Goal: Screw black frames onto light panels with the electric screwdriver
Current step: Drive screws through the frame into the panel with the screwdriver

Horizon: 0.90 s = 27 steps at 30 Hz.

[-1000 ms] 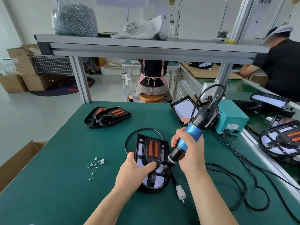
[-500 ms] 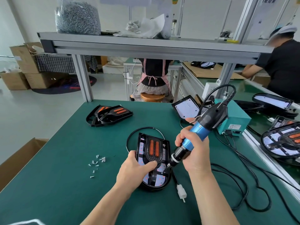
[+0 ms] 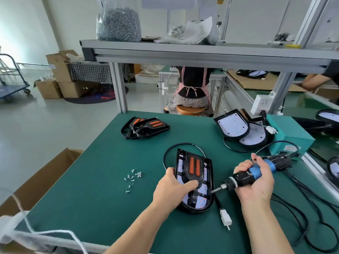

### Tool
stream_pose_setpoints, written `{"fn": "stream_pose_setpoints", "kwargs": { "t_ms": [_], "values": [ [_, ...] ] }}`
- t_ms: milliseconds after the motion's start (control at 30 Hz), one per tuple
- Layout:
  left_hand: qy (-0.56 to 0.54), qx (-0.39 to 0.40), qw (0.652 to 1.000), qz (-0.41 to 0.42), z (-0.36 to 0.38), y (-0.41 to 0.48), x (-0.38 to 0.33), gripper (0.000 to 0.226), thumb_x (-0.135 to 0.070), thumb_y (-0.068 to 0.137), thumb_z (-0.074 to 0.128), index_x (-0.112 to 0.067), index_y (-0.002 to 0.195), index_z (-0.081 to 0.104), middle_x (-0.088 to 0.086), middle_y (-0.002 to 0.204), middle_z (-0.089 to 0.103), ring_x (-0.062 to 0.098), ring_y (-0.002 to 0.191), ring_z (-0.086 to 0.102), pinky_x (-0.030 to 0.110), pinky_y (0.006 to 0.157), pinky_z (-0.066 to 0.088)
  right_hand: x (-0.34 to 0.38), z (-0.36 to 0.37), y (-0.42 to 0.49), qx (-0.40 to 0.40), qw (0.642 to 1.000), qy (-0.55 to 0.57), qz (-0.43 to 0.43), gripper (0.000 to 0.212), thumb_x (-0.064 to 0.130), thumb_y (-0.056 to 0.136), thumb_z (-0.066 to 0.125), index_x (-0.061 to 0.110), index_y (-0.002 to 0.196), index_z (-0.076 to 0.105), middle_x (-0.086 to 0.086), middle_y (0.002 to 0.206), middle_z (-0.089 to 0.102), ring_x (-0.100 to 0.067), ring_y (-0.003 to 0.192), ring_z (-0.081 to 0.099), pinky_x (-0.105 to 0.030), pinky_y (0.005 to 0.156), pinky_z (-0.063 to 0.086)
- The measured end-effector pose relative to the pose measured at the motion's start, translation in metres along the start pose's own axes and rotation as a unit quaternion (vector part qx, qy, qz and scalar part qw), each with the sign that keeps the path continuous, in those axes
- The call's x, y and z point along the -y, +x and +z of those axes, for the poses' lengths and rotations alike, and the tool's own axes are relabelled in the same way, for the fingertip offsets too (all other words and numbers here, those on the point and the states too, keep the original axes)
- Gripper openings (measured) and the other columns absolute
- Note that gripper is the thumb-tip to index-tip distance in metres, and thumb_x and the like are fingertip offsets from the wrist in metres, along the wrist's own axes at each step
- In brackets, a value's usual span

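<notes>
A light panel (image 3: 207,199) lies on the green table, with a black frame (image 3: 194,168) with two orange strips seated on it. My left hand (image 3: 171,187) grips its left edge, thumb on the frame. My right hand (image 3: 255,182) holds the blue and black electric screwdriver (image 3: 256,173) tilted almost flat. Its bit tip is at the panel's right edge. Loose screws (image 3: 133,177) lie to the left. Spare black frames (image 3: 146,126) are stacked at the back left. More bare light panels (image 3: 236,125) lie at the back right.
A teal power box (image 3: 291,134) stands at the right with black cables (image 3: 311,217) looping over the table. A white plug (image 3: 226,218) lies by the panel. A cardboard box (image 3: 36,180) stands at the left edge. A shelf (image 3: 201,52) overhead holds a bag of screws. Other people sit beyond.
My right hand has lowered the screwdriver from steeply upright over the frame to nearly flat at the panel's right side. My left hand stays on the panel. The view shifted left.
</notes>
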<state>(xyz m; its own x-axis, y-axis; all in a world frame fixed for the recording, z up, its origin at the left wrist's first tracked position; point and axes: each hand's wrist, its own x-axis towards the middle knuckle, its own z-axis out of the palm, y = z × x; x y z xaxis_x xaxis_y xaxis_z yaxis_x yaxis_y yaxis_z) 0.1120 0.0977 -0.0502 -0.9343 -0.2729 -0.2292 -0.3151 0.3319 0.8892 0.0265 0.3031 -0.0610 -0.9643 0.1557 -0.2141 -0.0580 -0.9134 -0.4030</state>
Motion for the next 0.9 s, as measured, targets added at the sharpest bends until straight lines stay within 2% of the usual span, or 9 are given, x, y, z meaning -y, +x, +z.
{"fn": "stream_pose_setpoints", "kwargs": {
  "t_ms": [133,233,300,367,400,467,600,767,900],
  "values": [
    [0.028,-0.008,0.999,0.019,-0.003,0.000,0.008,0.060,-0.065,0.072,0.069,-0.021,0.111,0.055,-0.009,0.097,0.071,0.008,0.091,0.065,0.032,0.082,0.055,-0.005,-0.008,0.005,0.006,0.999,0.019,0.025,0.008,0.023,0.097,0.059,0.015,0.101,0.059,0.006,0.069,0.049,-0.005,0.057,0.051,-0.015,0.053,0.045],
    [0.030,-0.066,0.997,0.030,-0.011,-0.003,0.014,0.062,-0.071,0.081,0.055,-0.025,0.123,0.052,-0.011,0.092,0.064,0.000,0.088,0.059,0.023,0.072,0.044,-0.005,-0.011,0.008,0.003,1.000,0.012,0.026,0.010,0.022,0.097,0.061,0.014,0.103,0.059,0.005,0.069,0.051,-0.005,0.057,0.053,-0.016,0.054,0.046],
    [0.074,-0.153,0.984,0.054,-0.026,-0.003,0.023,0.039,-0.054,0.093,0.055,-0.023,0.116,0.058,-0.010,0.086,0.063,0.004,0.084,0.057,0.027,0.071,0.041,-0.005,-0.013,0.010,0.003,1.000,0.007,0.028,0.011,0.022,0.096,0.061,0.015,0.104,0.059,0.005,0.068,0.052,-0.005,0.057,0.053,-0.016,0.054,0.046],
    [0.144,-0.220,0.962,0.072,-0.048,-0.004,0.035,0.012,-0.030,0.096,0.058,-0.024,0.105,0.062,-0.011,0.090,0.062,0.014,0.084,0.058,0.033,0.075,0.045,-0.006,-0.013,0.010,0.003,1.000,0.001,0.031,0.011,0.023,0.096,0.062,0.015,0.103,0.060,0.005,0.068,0.052,-0.005,0.057,0.053,-0.015,0.056,0.045],
    [0.169,-0.243,0.953,0.073,-0.059,-0.005,0.042,0.009,-0.020,0.094,0.058,-0.025,0.099,0.063,-0.011,0.093,0.061,0.016,0.084,0.057,0.033,0.075,0.046,-0.006,-0.013,0.010,0.004,1.000,0.000,0.031,0.010,0.023,0.096,0.062,0.016,0.103,0.060,0.005,0.068,0.052,-0.005,0.058,0.053,-0.015,0.056,0.045],
    [0.185,-0.269,0.943,0.066,-0.080,-0.008,0.054,0.017,-0.011,0.087,0.057,-0.028,0.087,0.062,-0.012,0.094,0.058,0.014,0.081,0.056,0.031,0.071,0.044,-0.006,-0.014,0.011,0.004,1.000,0.001,0.027,0.010,0.023,0.095,0.062,0.016,0.102,0.060,0.005,0.068,0.052,-0.006,0.058,0.053,-0.015,0.057,0.046],
    [0.214,-0.253,0.942,0.055,-0.103,-0.016,0.070,0.019,-0.012,0.080,0.062,-0.031,0.081,0.057,-0.010,0.087,0.056,0.004,0.077,0.054,0.030,0.067,0.041,-0.007,-0.013,0.010,0.002,1.000,-0.004,0.029,0.010,0.023,0.095,0.063,0.016,0.101,0.060,0.005,0.068,0.052,-0.006,0.057,0.052,-0.015,0.057,0.046],
    [0.257,-0.211,0.941,0.066,-0.111,-0.016,0.080,0.014,-0.020,0.083,0.066,-0.028,0.086,0.056,-0.009,0.084,0.056,0.014,0.079,0.054,0.032,0.070,0.043,-0.007,-0.012,0.008,0.002,1.000,-0.005,0.030,0.010,0.022,0.095,0.063,0.016,0.102,0.059,0.005,0.068,0.053,-0.006,0.058,0.052,-0.015,0.057,0.046],
    [0.292,-0.191,0.934,0.071,-0.118,-0.008,0.081,0.008,-0.016,0.089,0.065,-0.021,0.087,0.060,-0.006,0.087,0.057,0.020,0.084,0.056,0.033,0.074,0.044,-0.007,-0.013,0.007,0.005,1.000,-0.013,0.023,0.010,0.022,0.095,0.062,0.015,0.102,0.059,0.004,0.069,0.052,-0.007,0.058,0.052,-0.016,0.056,0.046]
  ]
}}
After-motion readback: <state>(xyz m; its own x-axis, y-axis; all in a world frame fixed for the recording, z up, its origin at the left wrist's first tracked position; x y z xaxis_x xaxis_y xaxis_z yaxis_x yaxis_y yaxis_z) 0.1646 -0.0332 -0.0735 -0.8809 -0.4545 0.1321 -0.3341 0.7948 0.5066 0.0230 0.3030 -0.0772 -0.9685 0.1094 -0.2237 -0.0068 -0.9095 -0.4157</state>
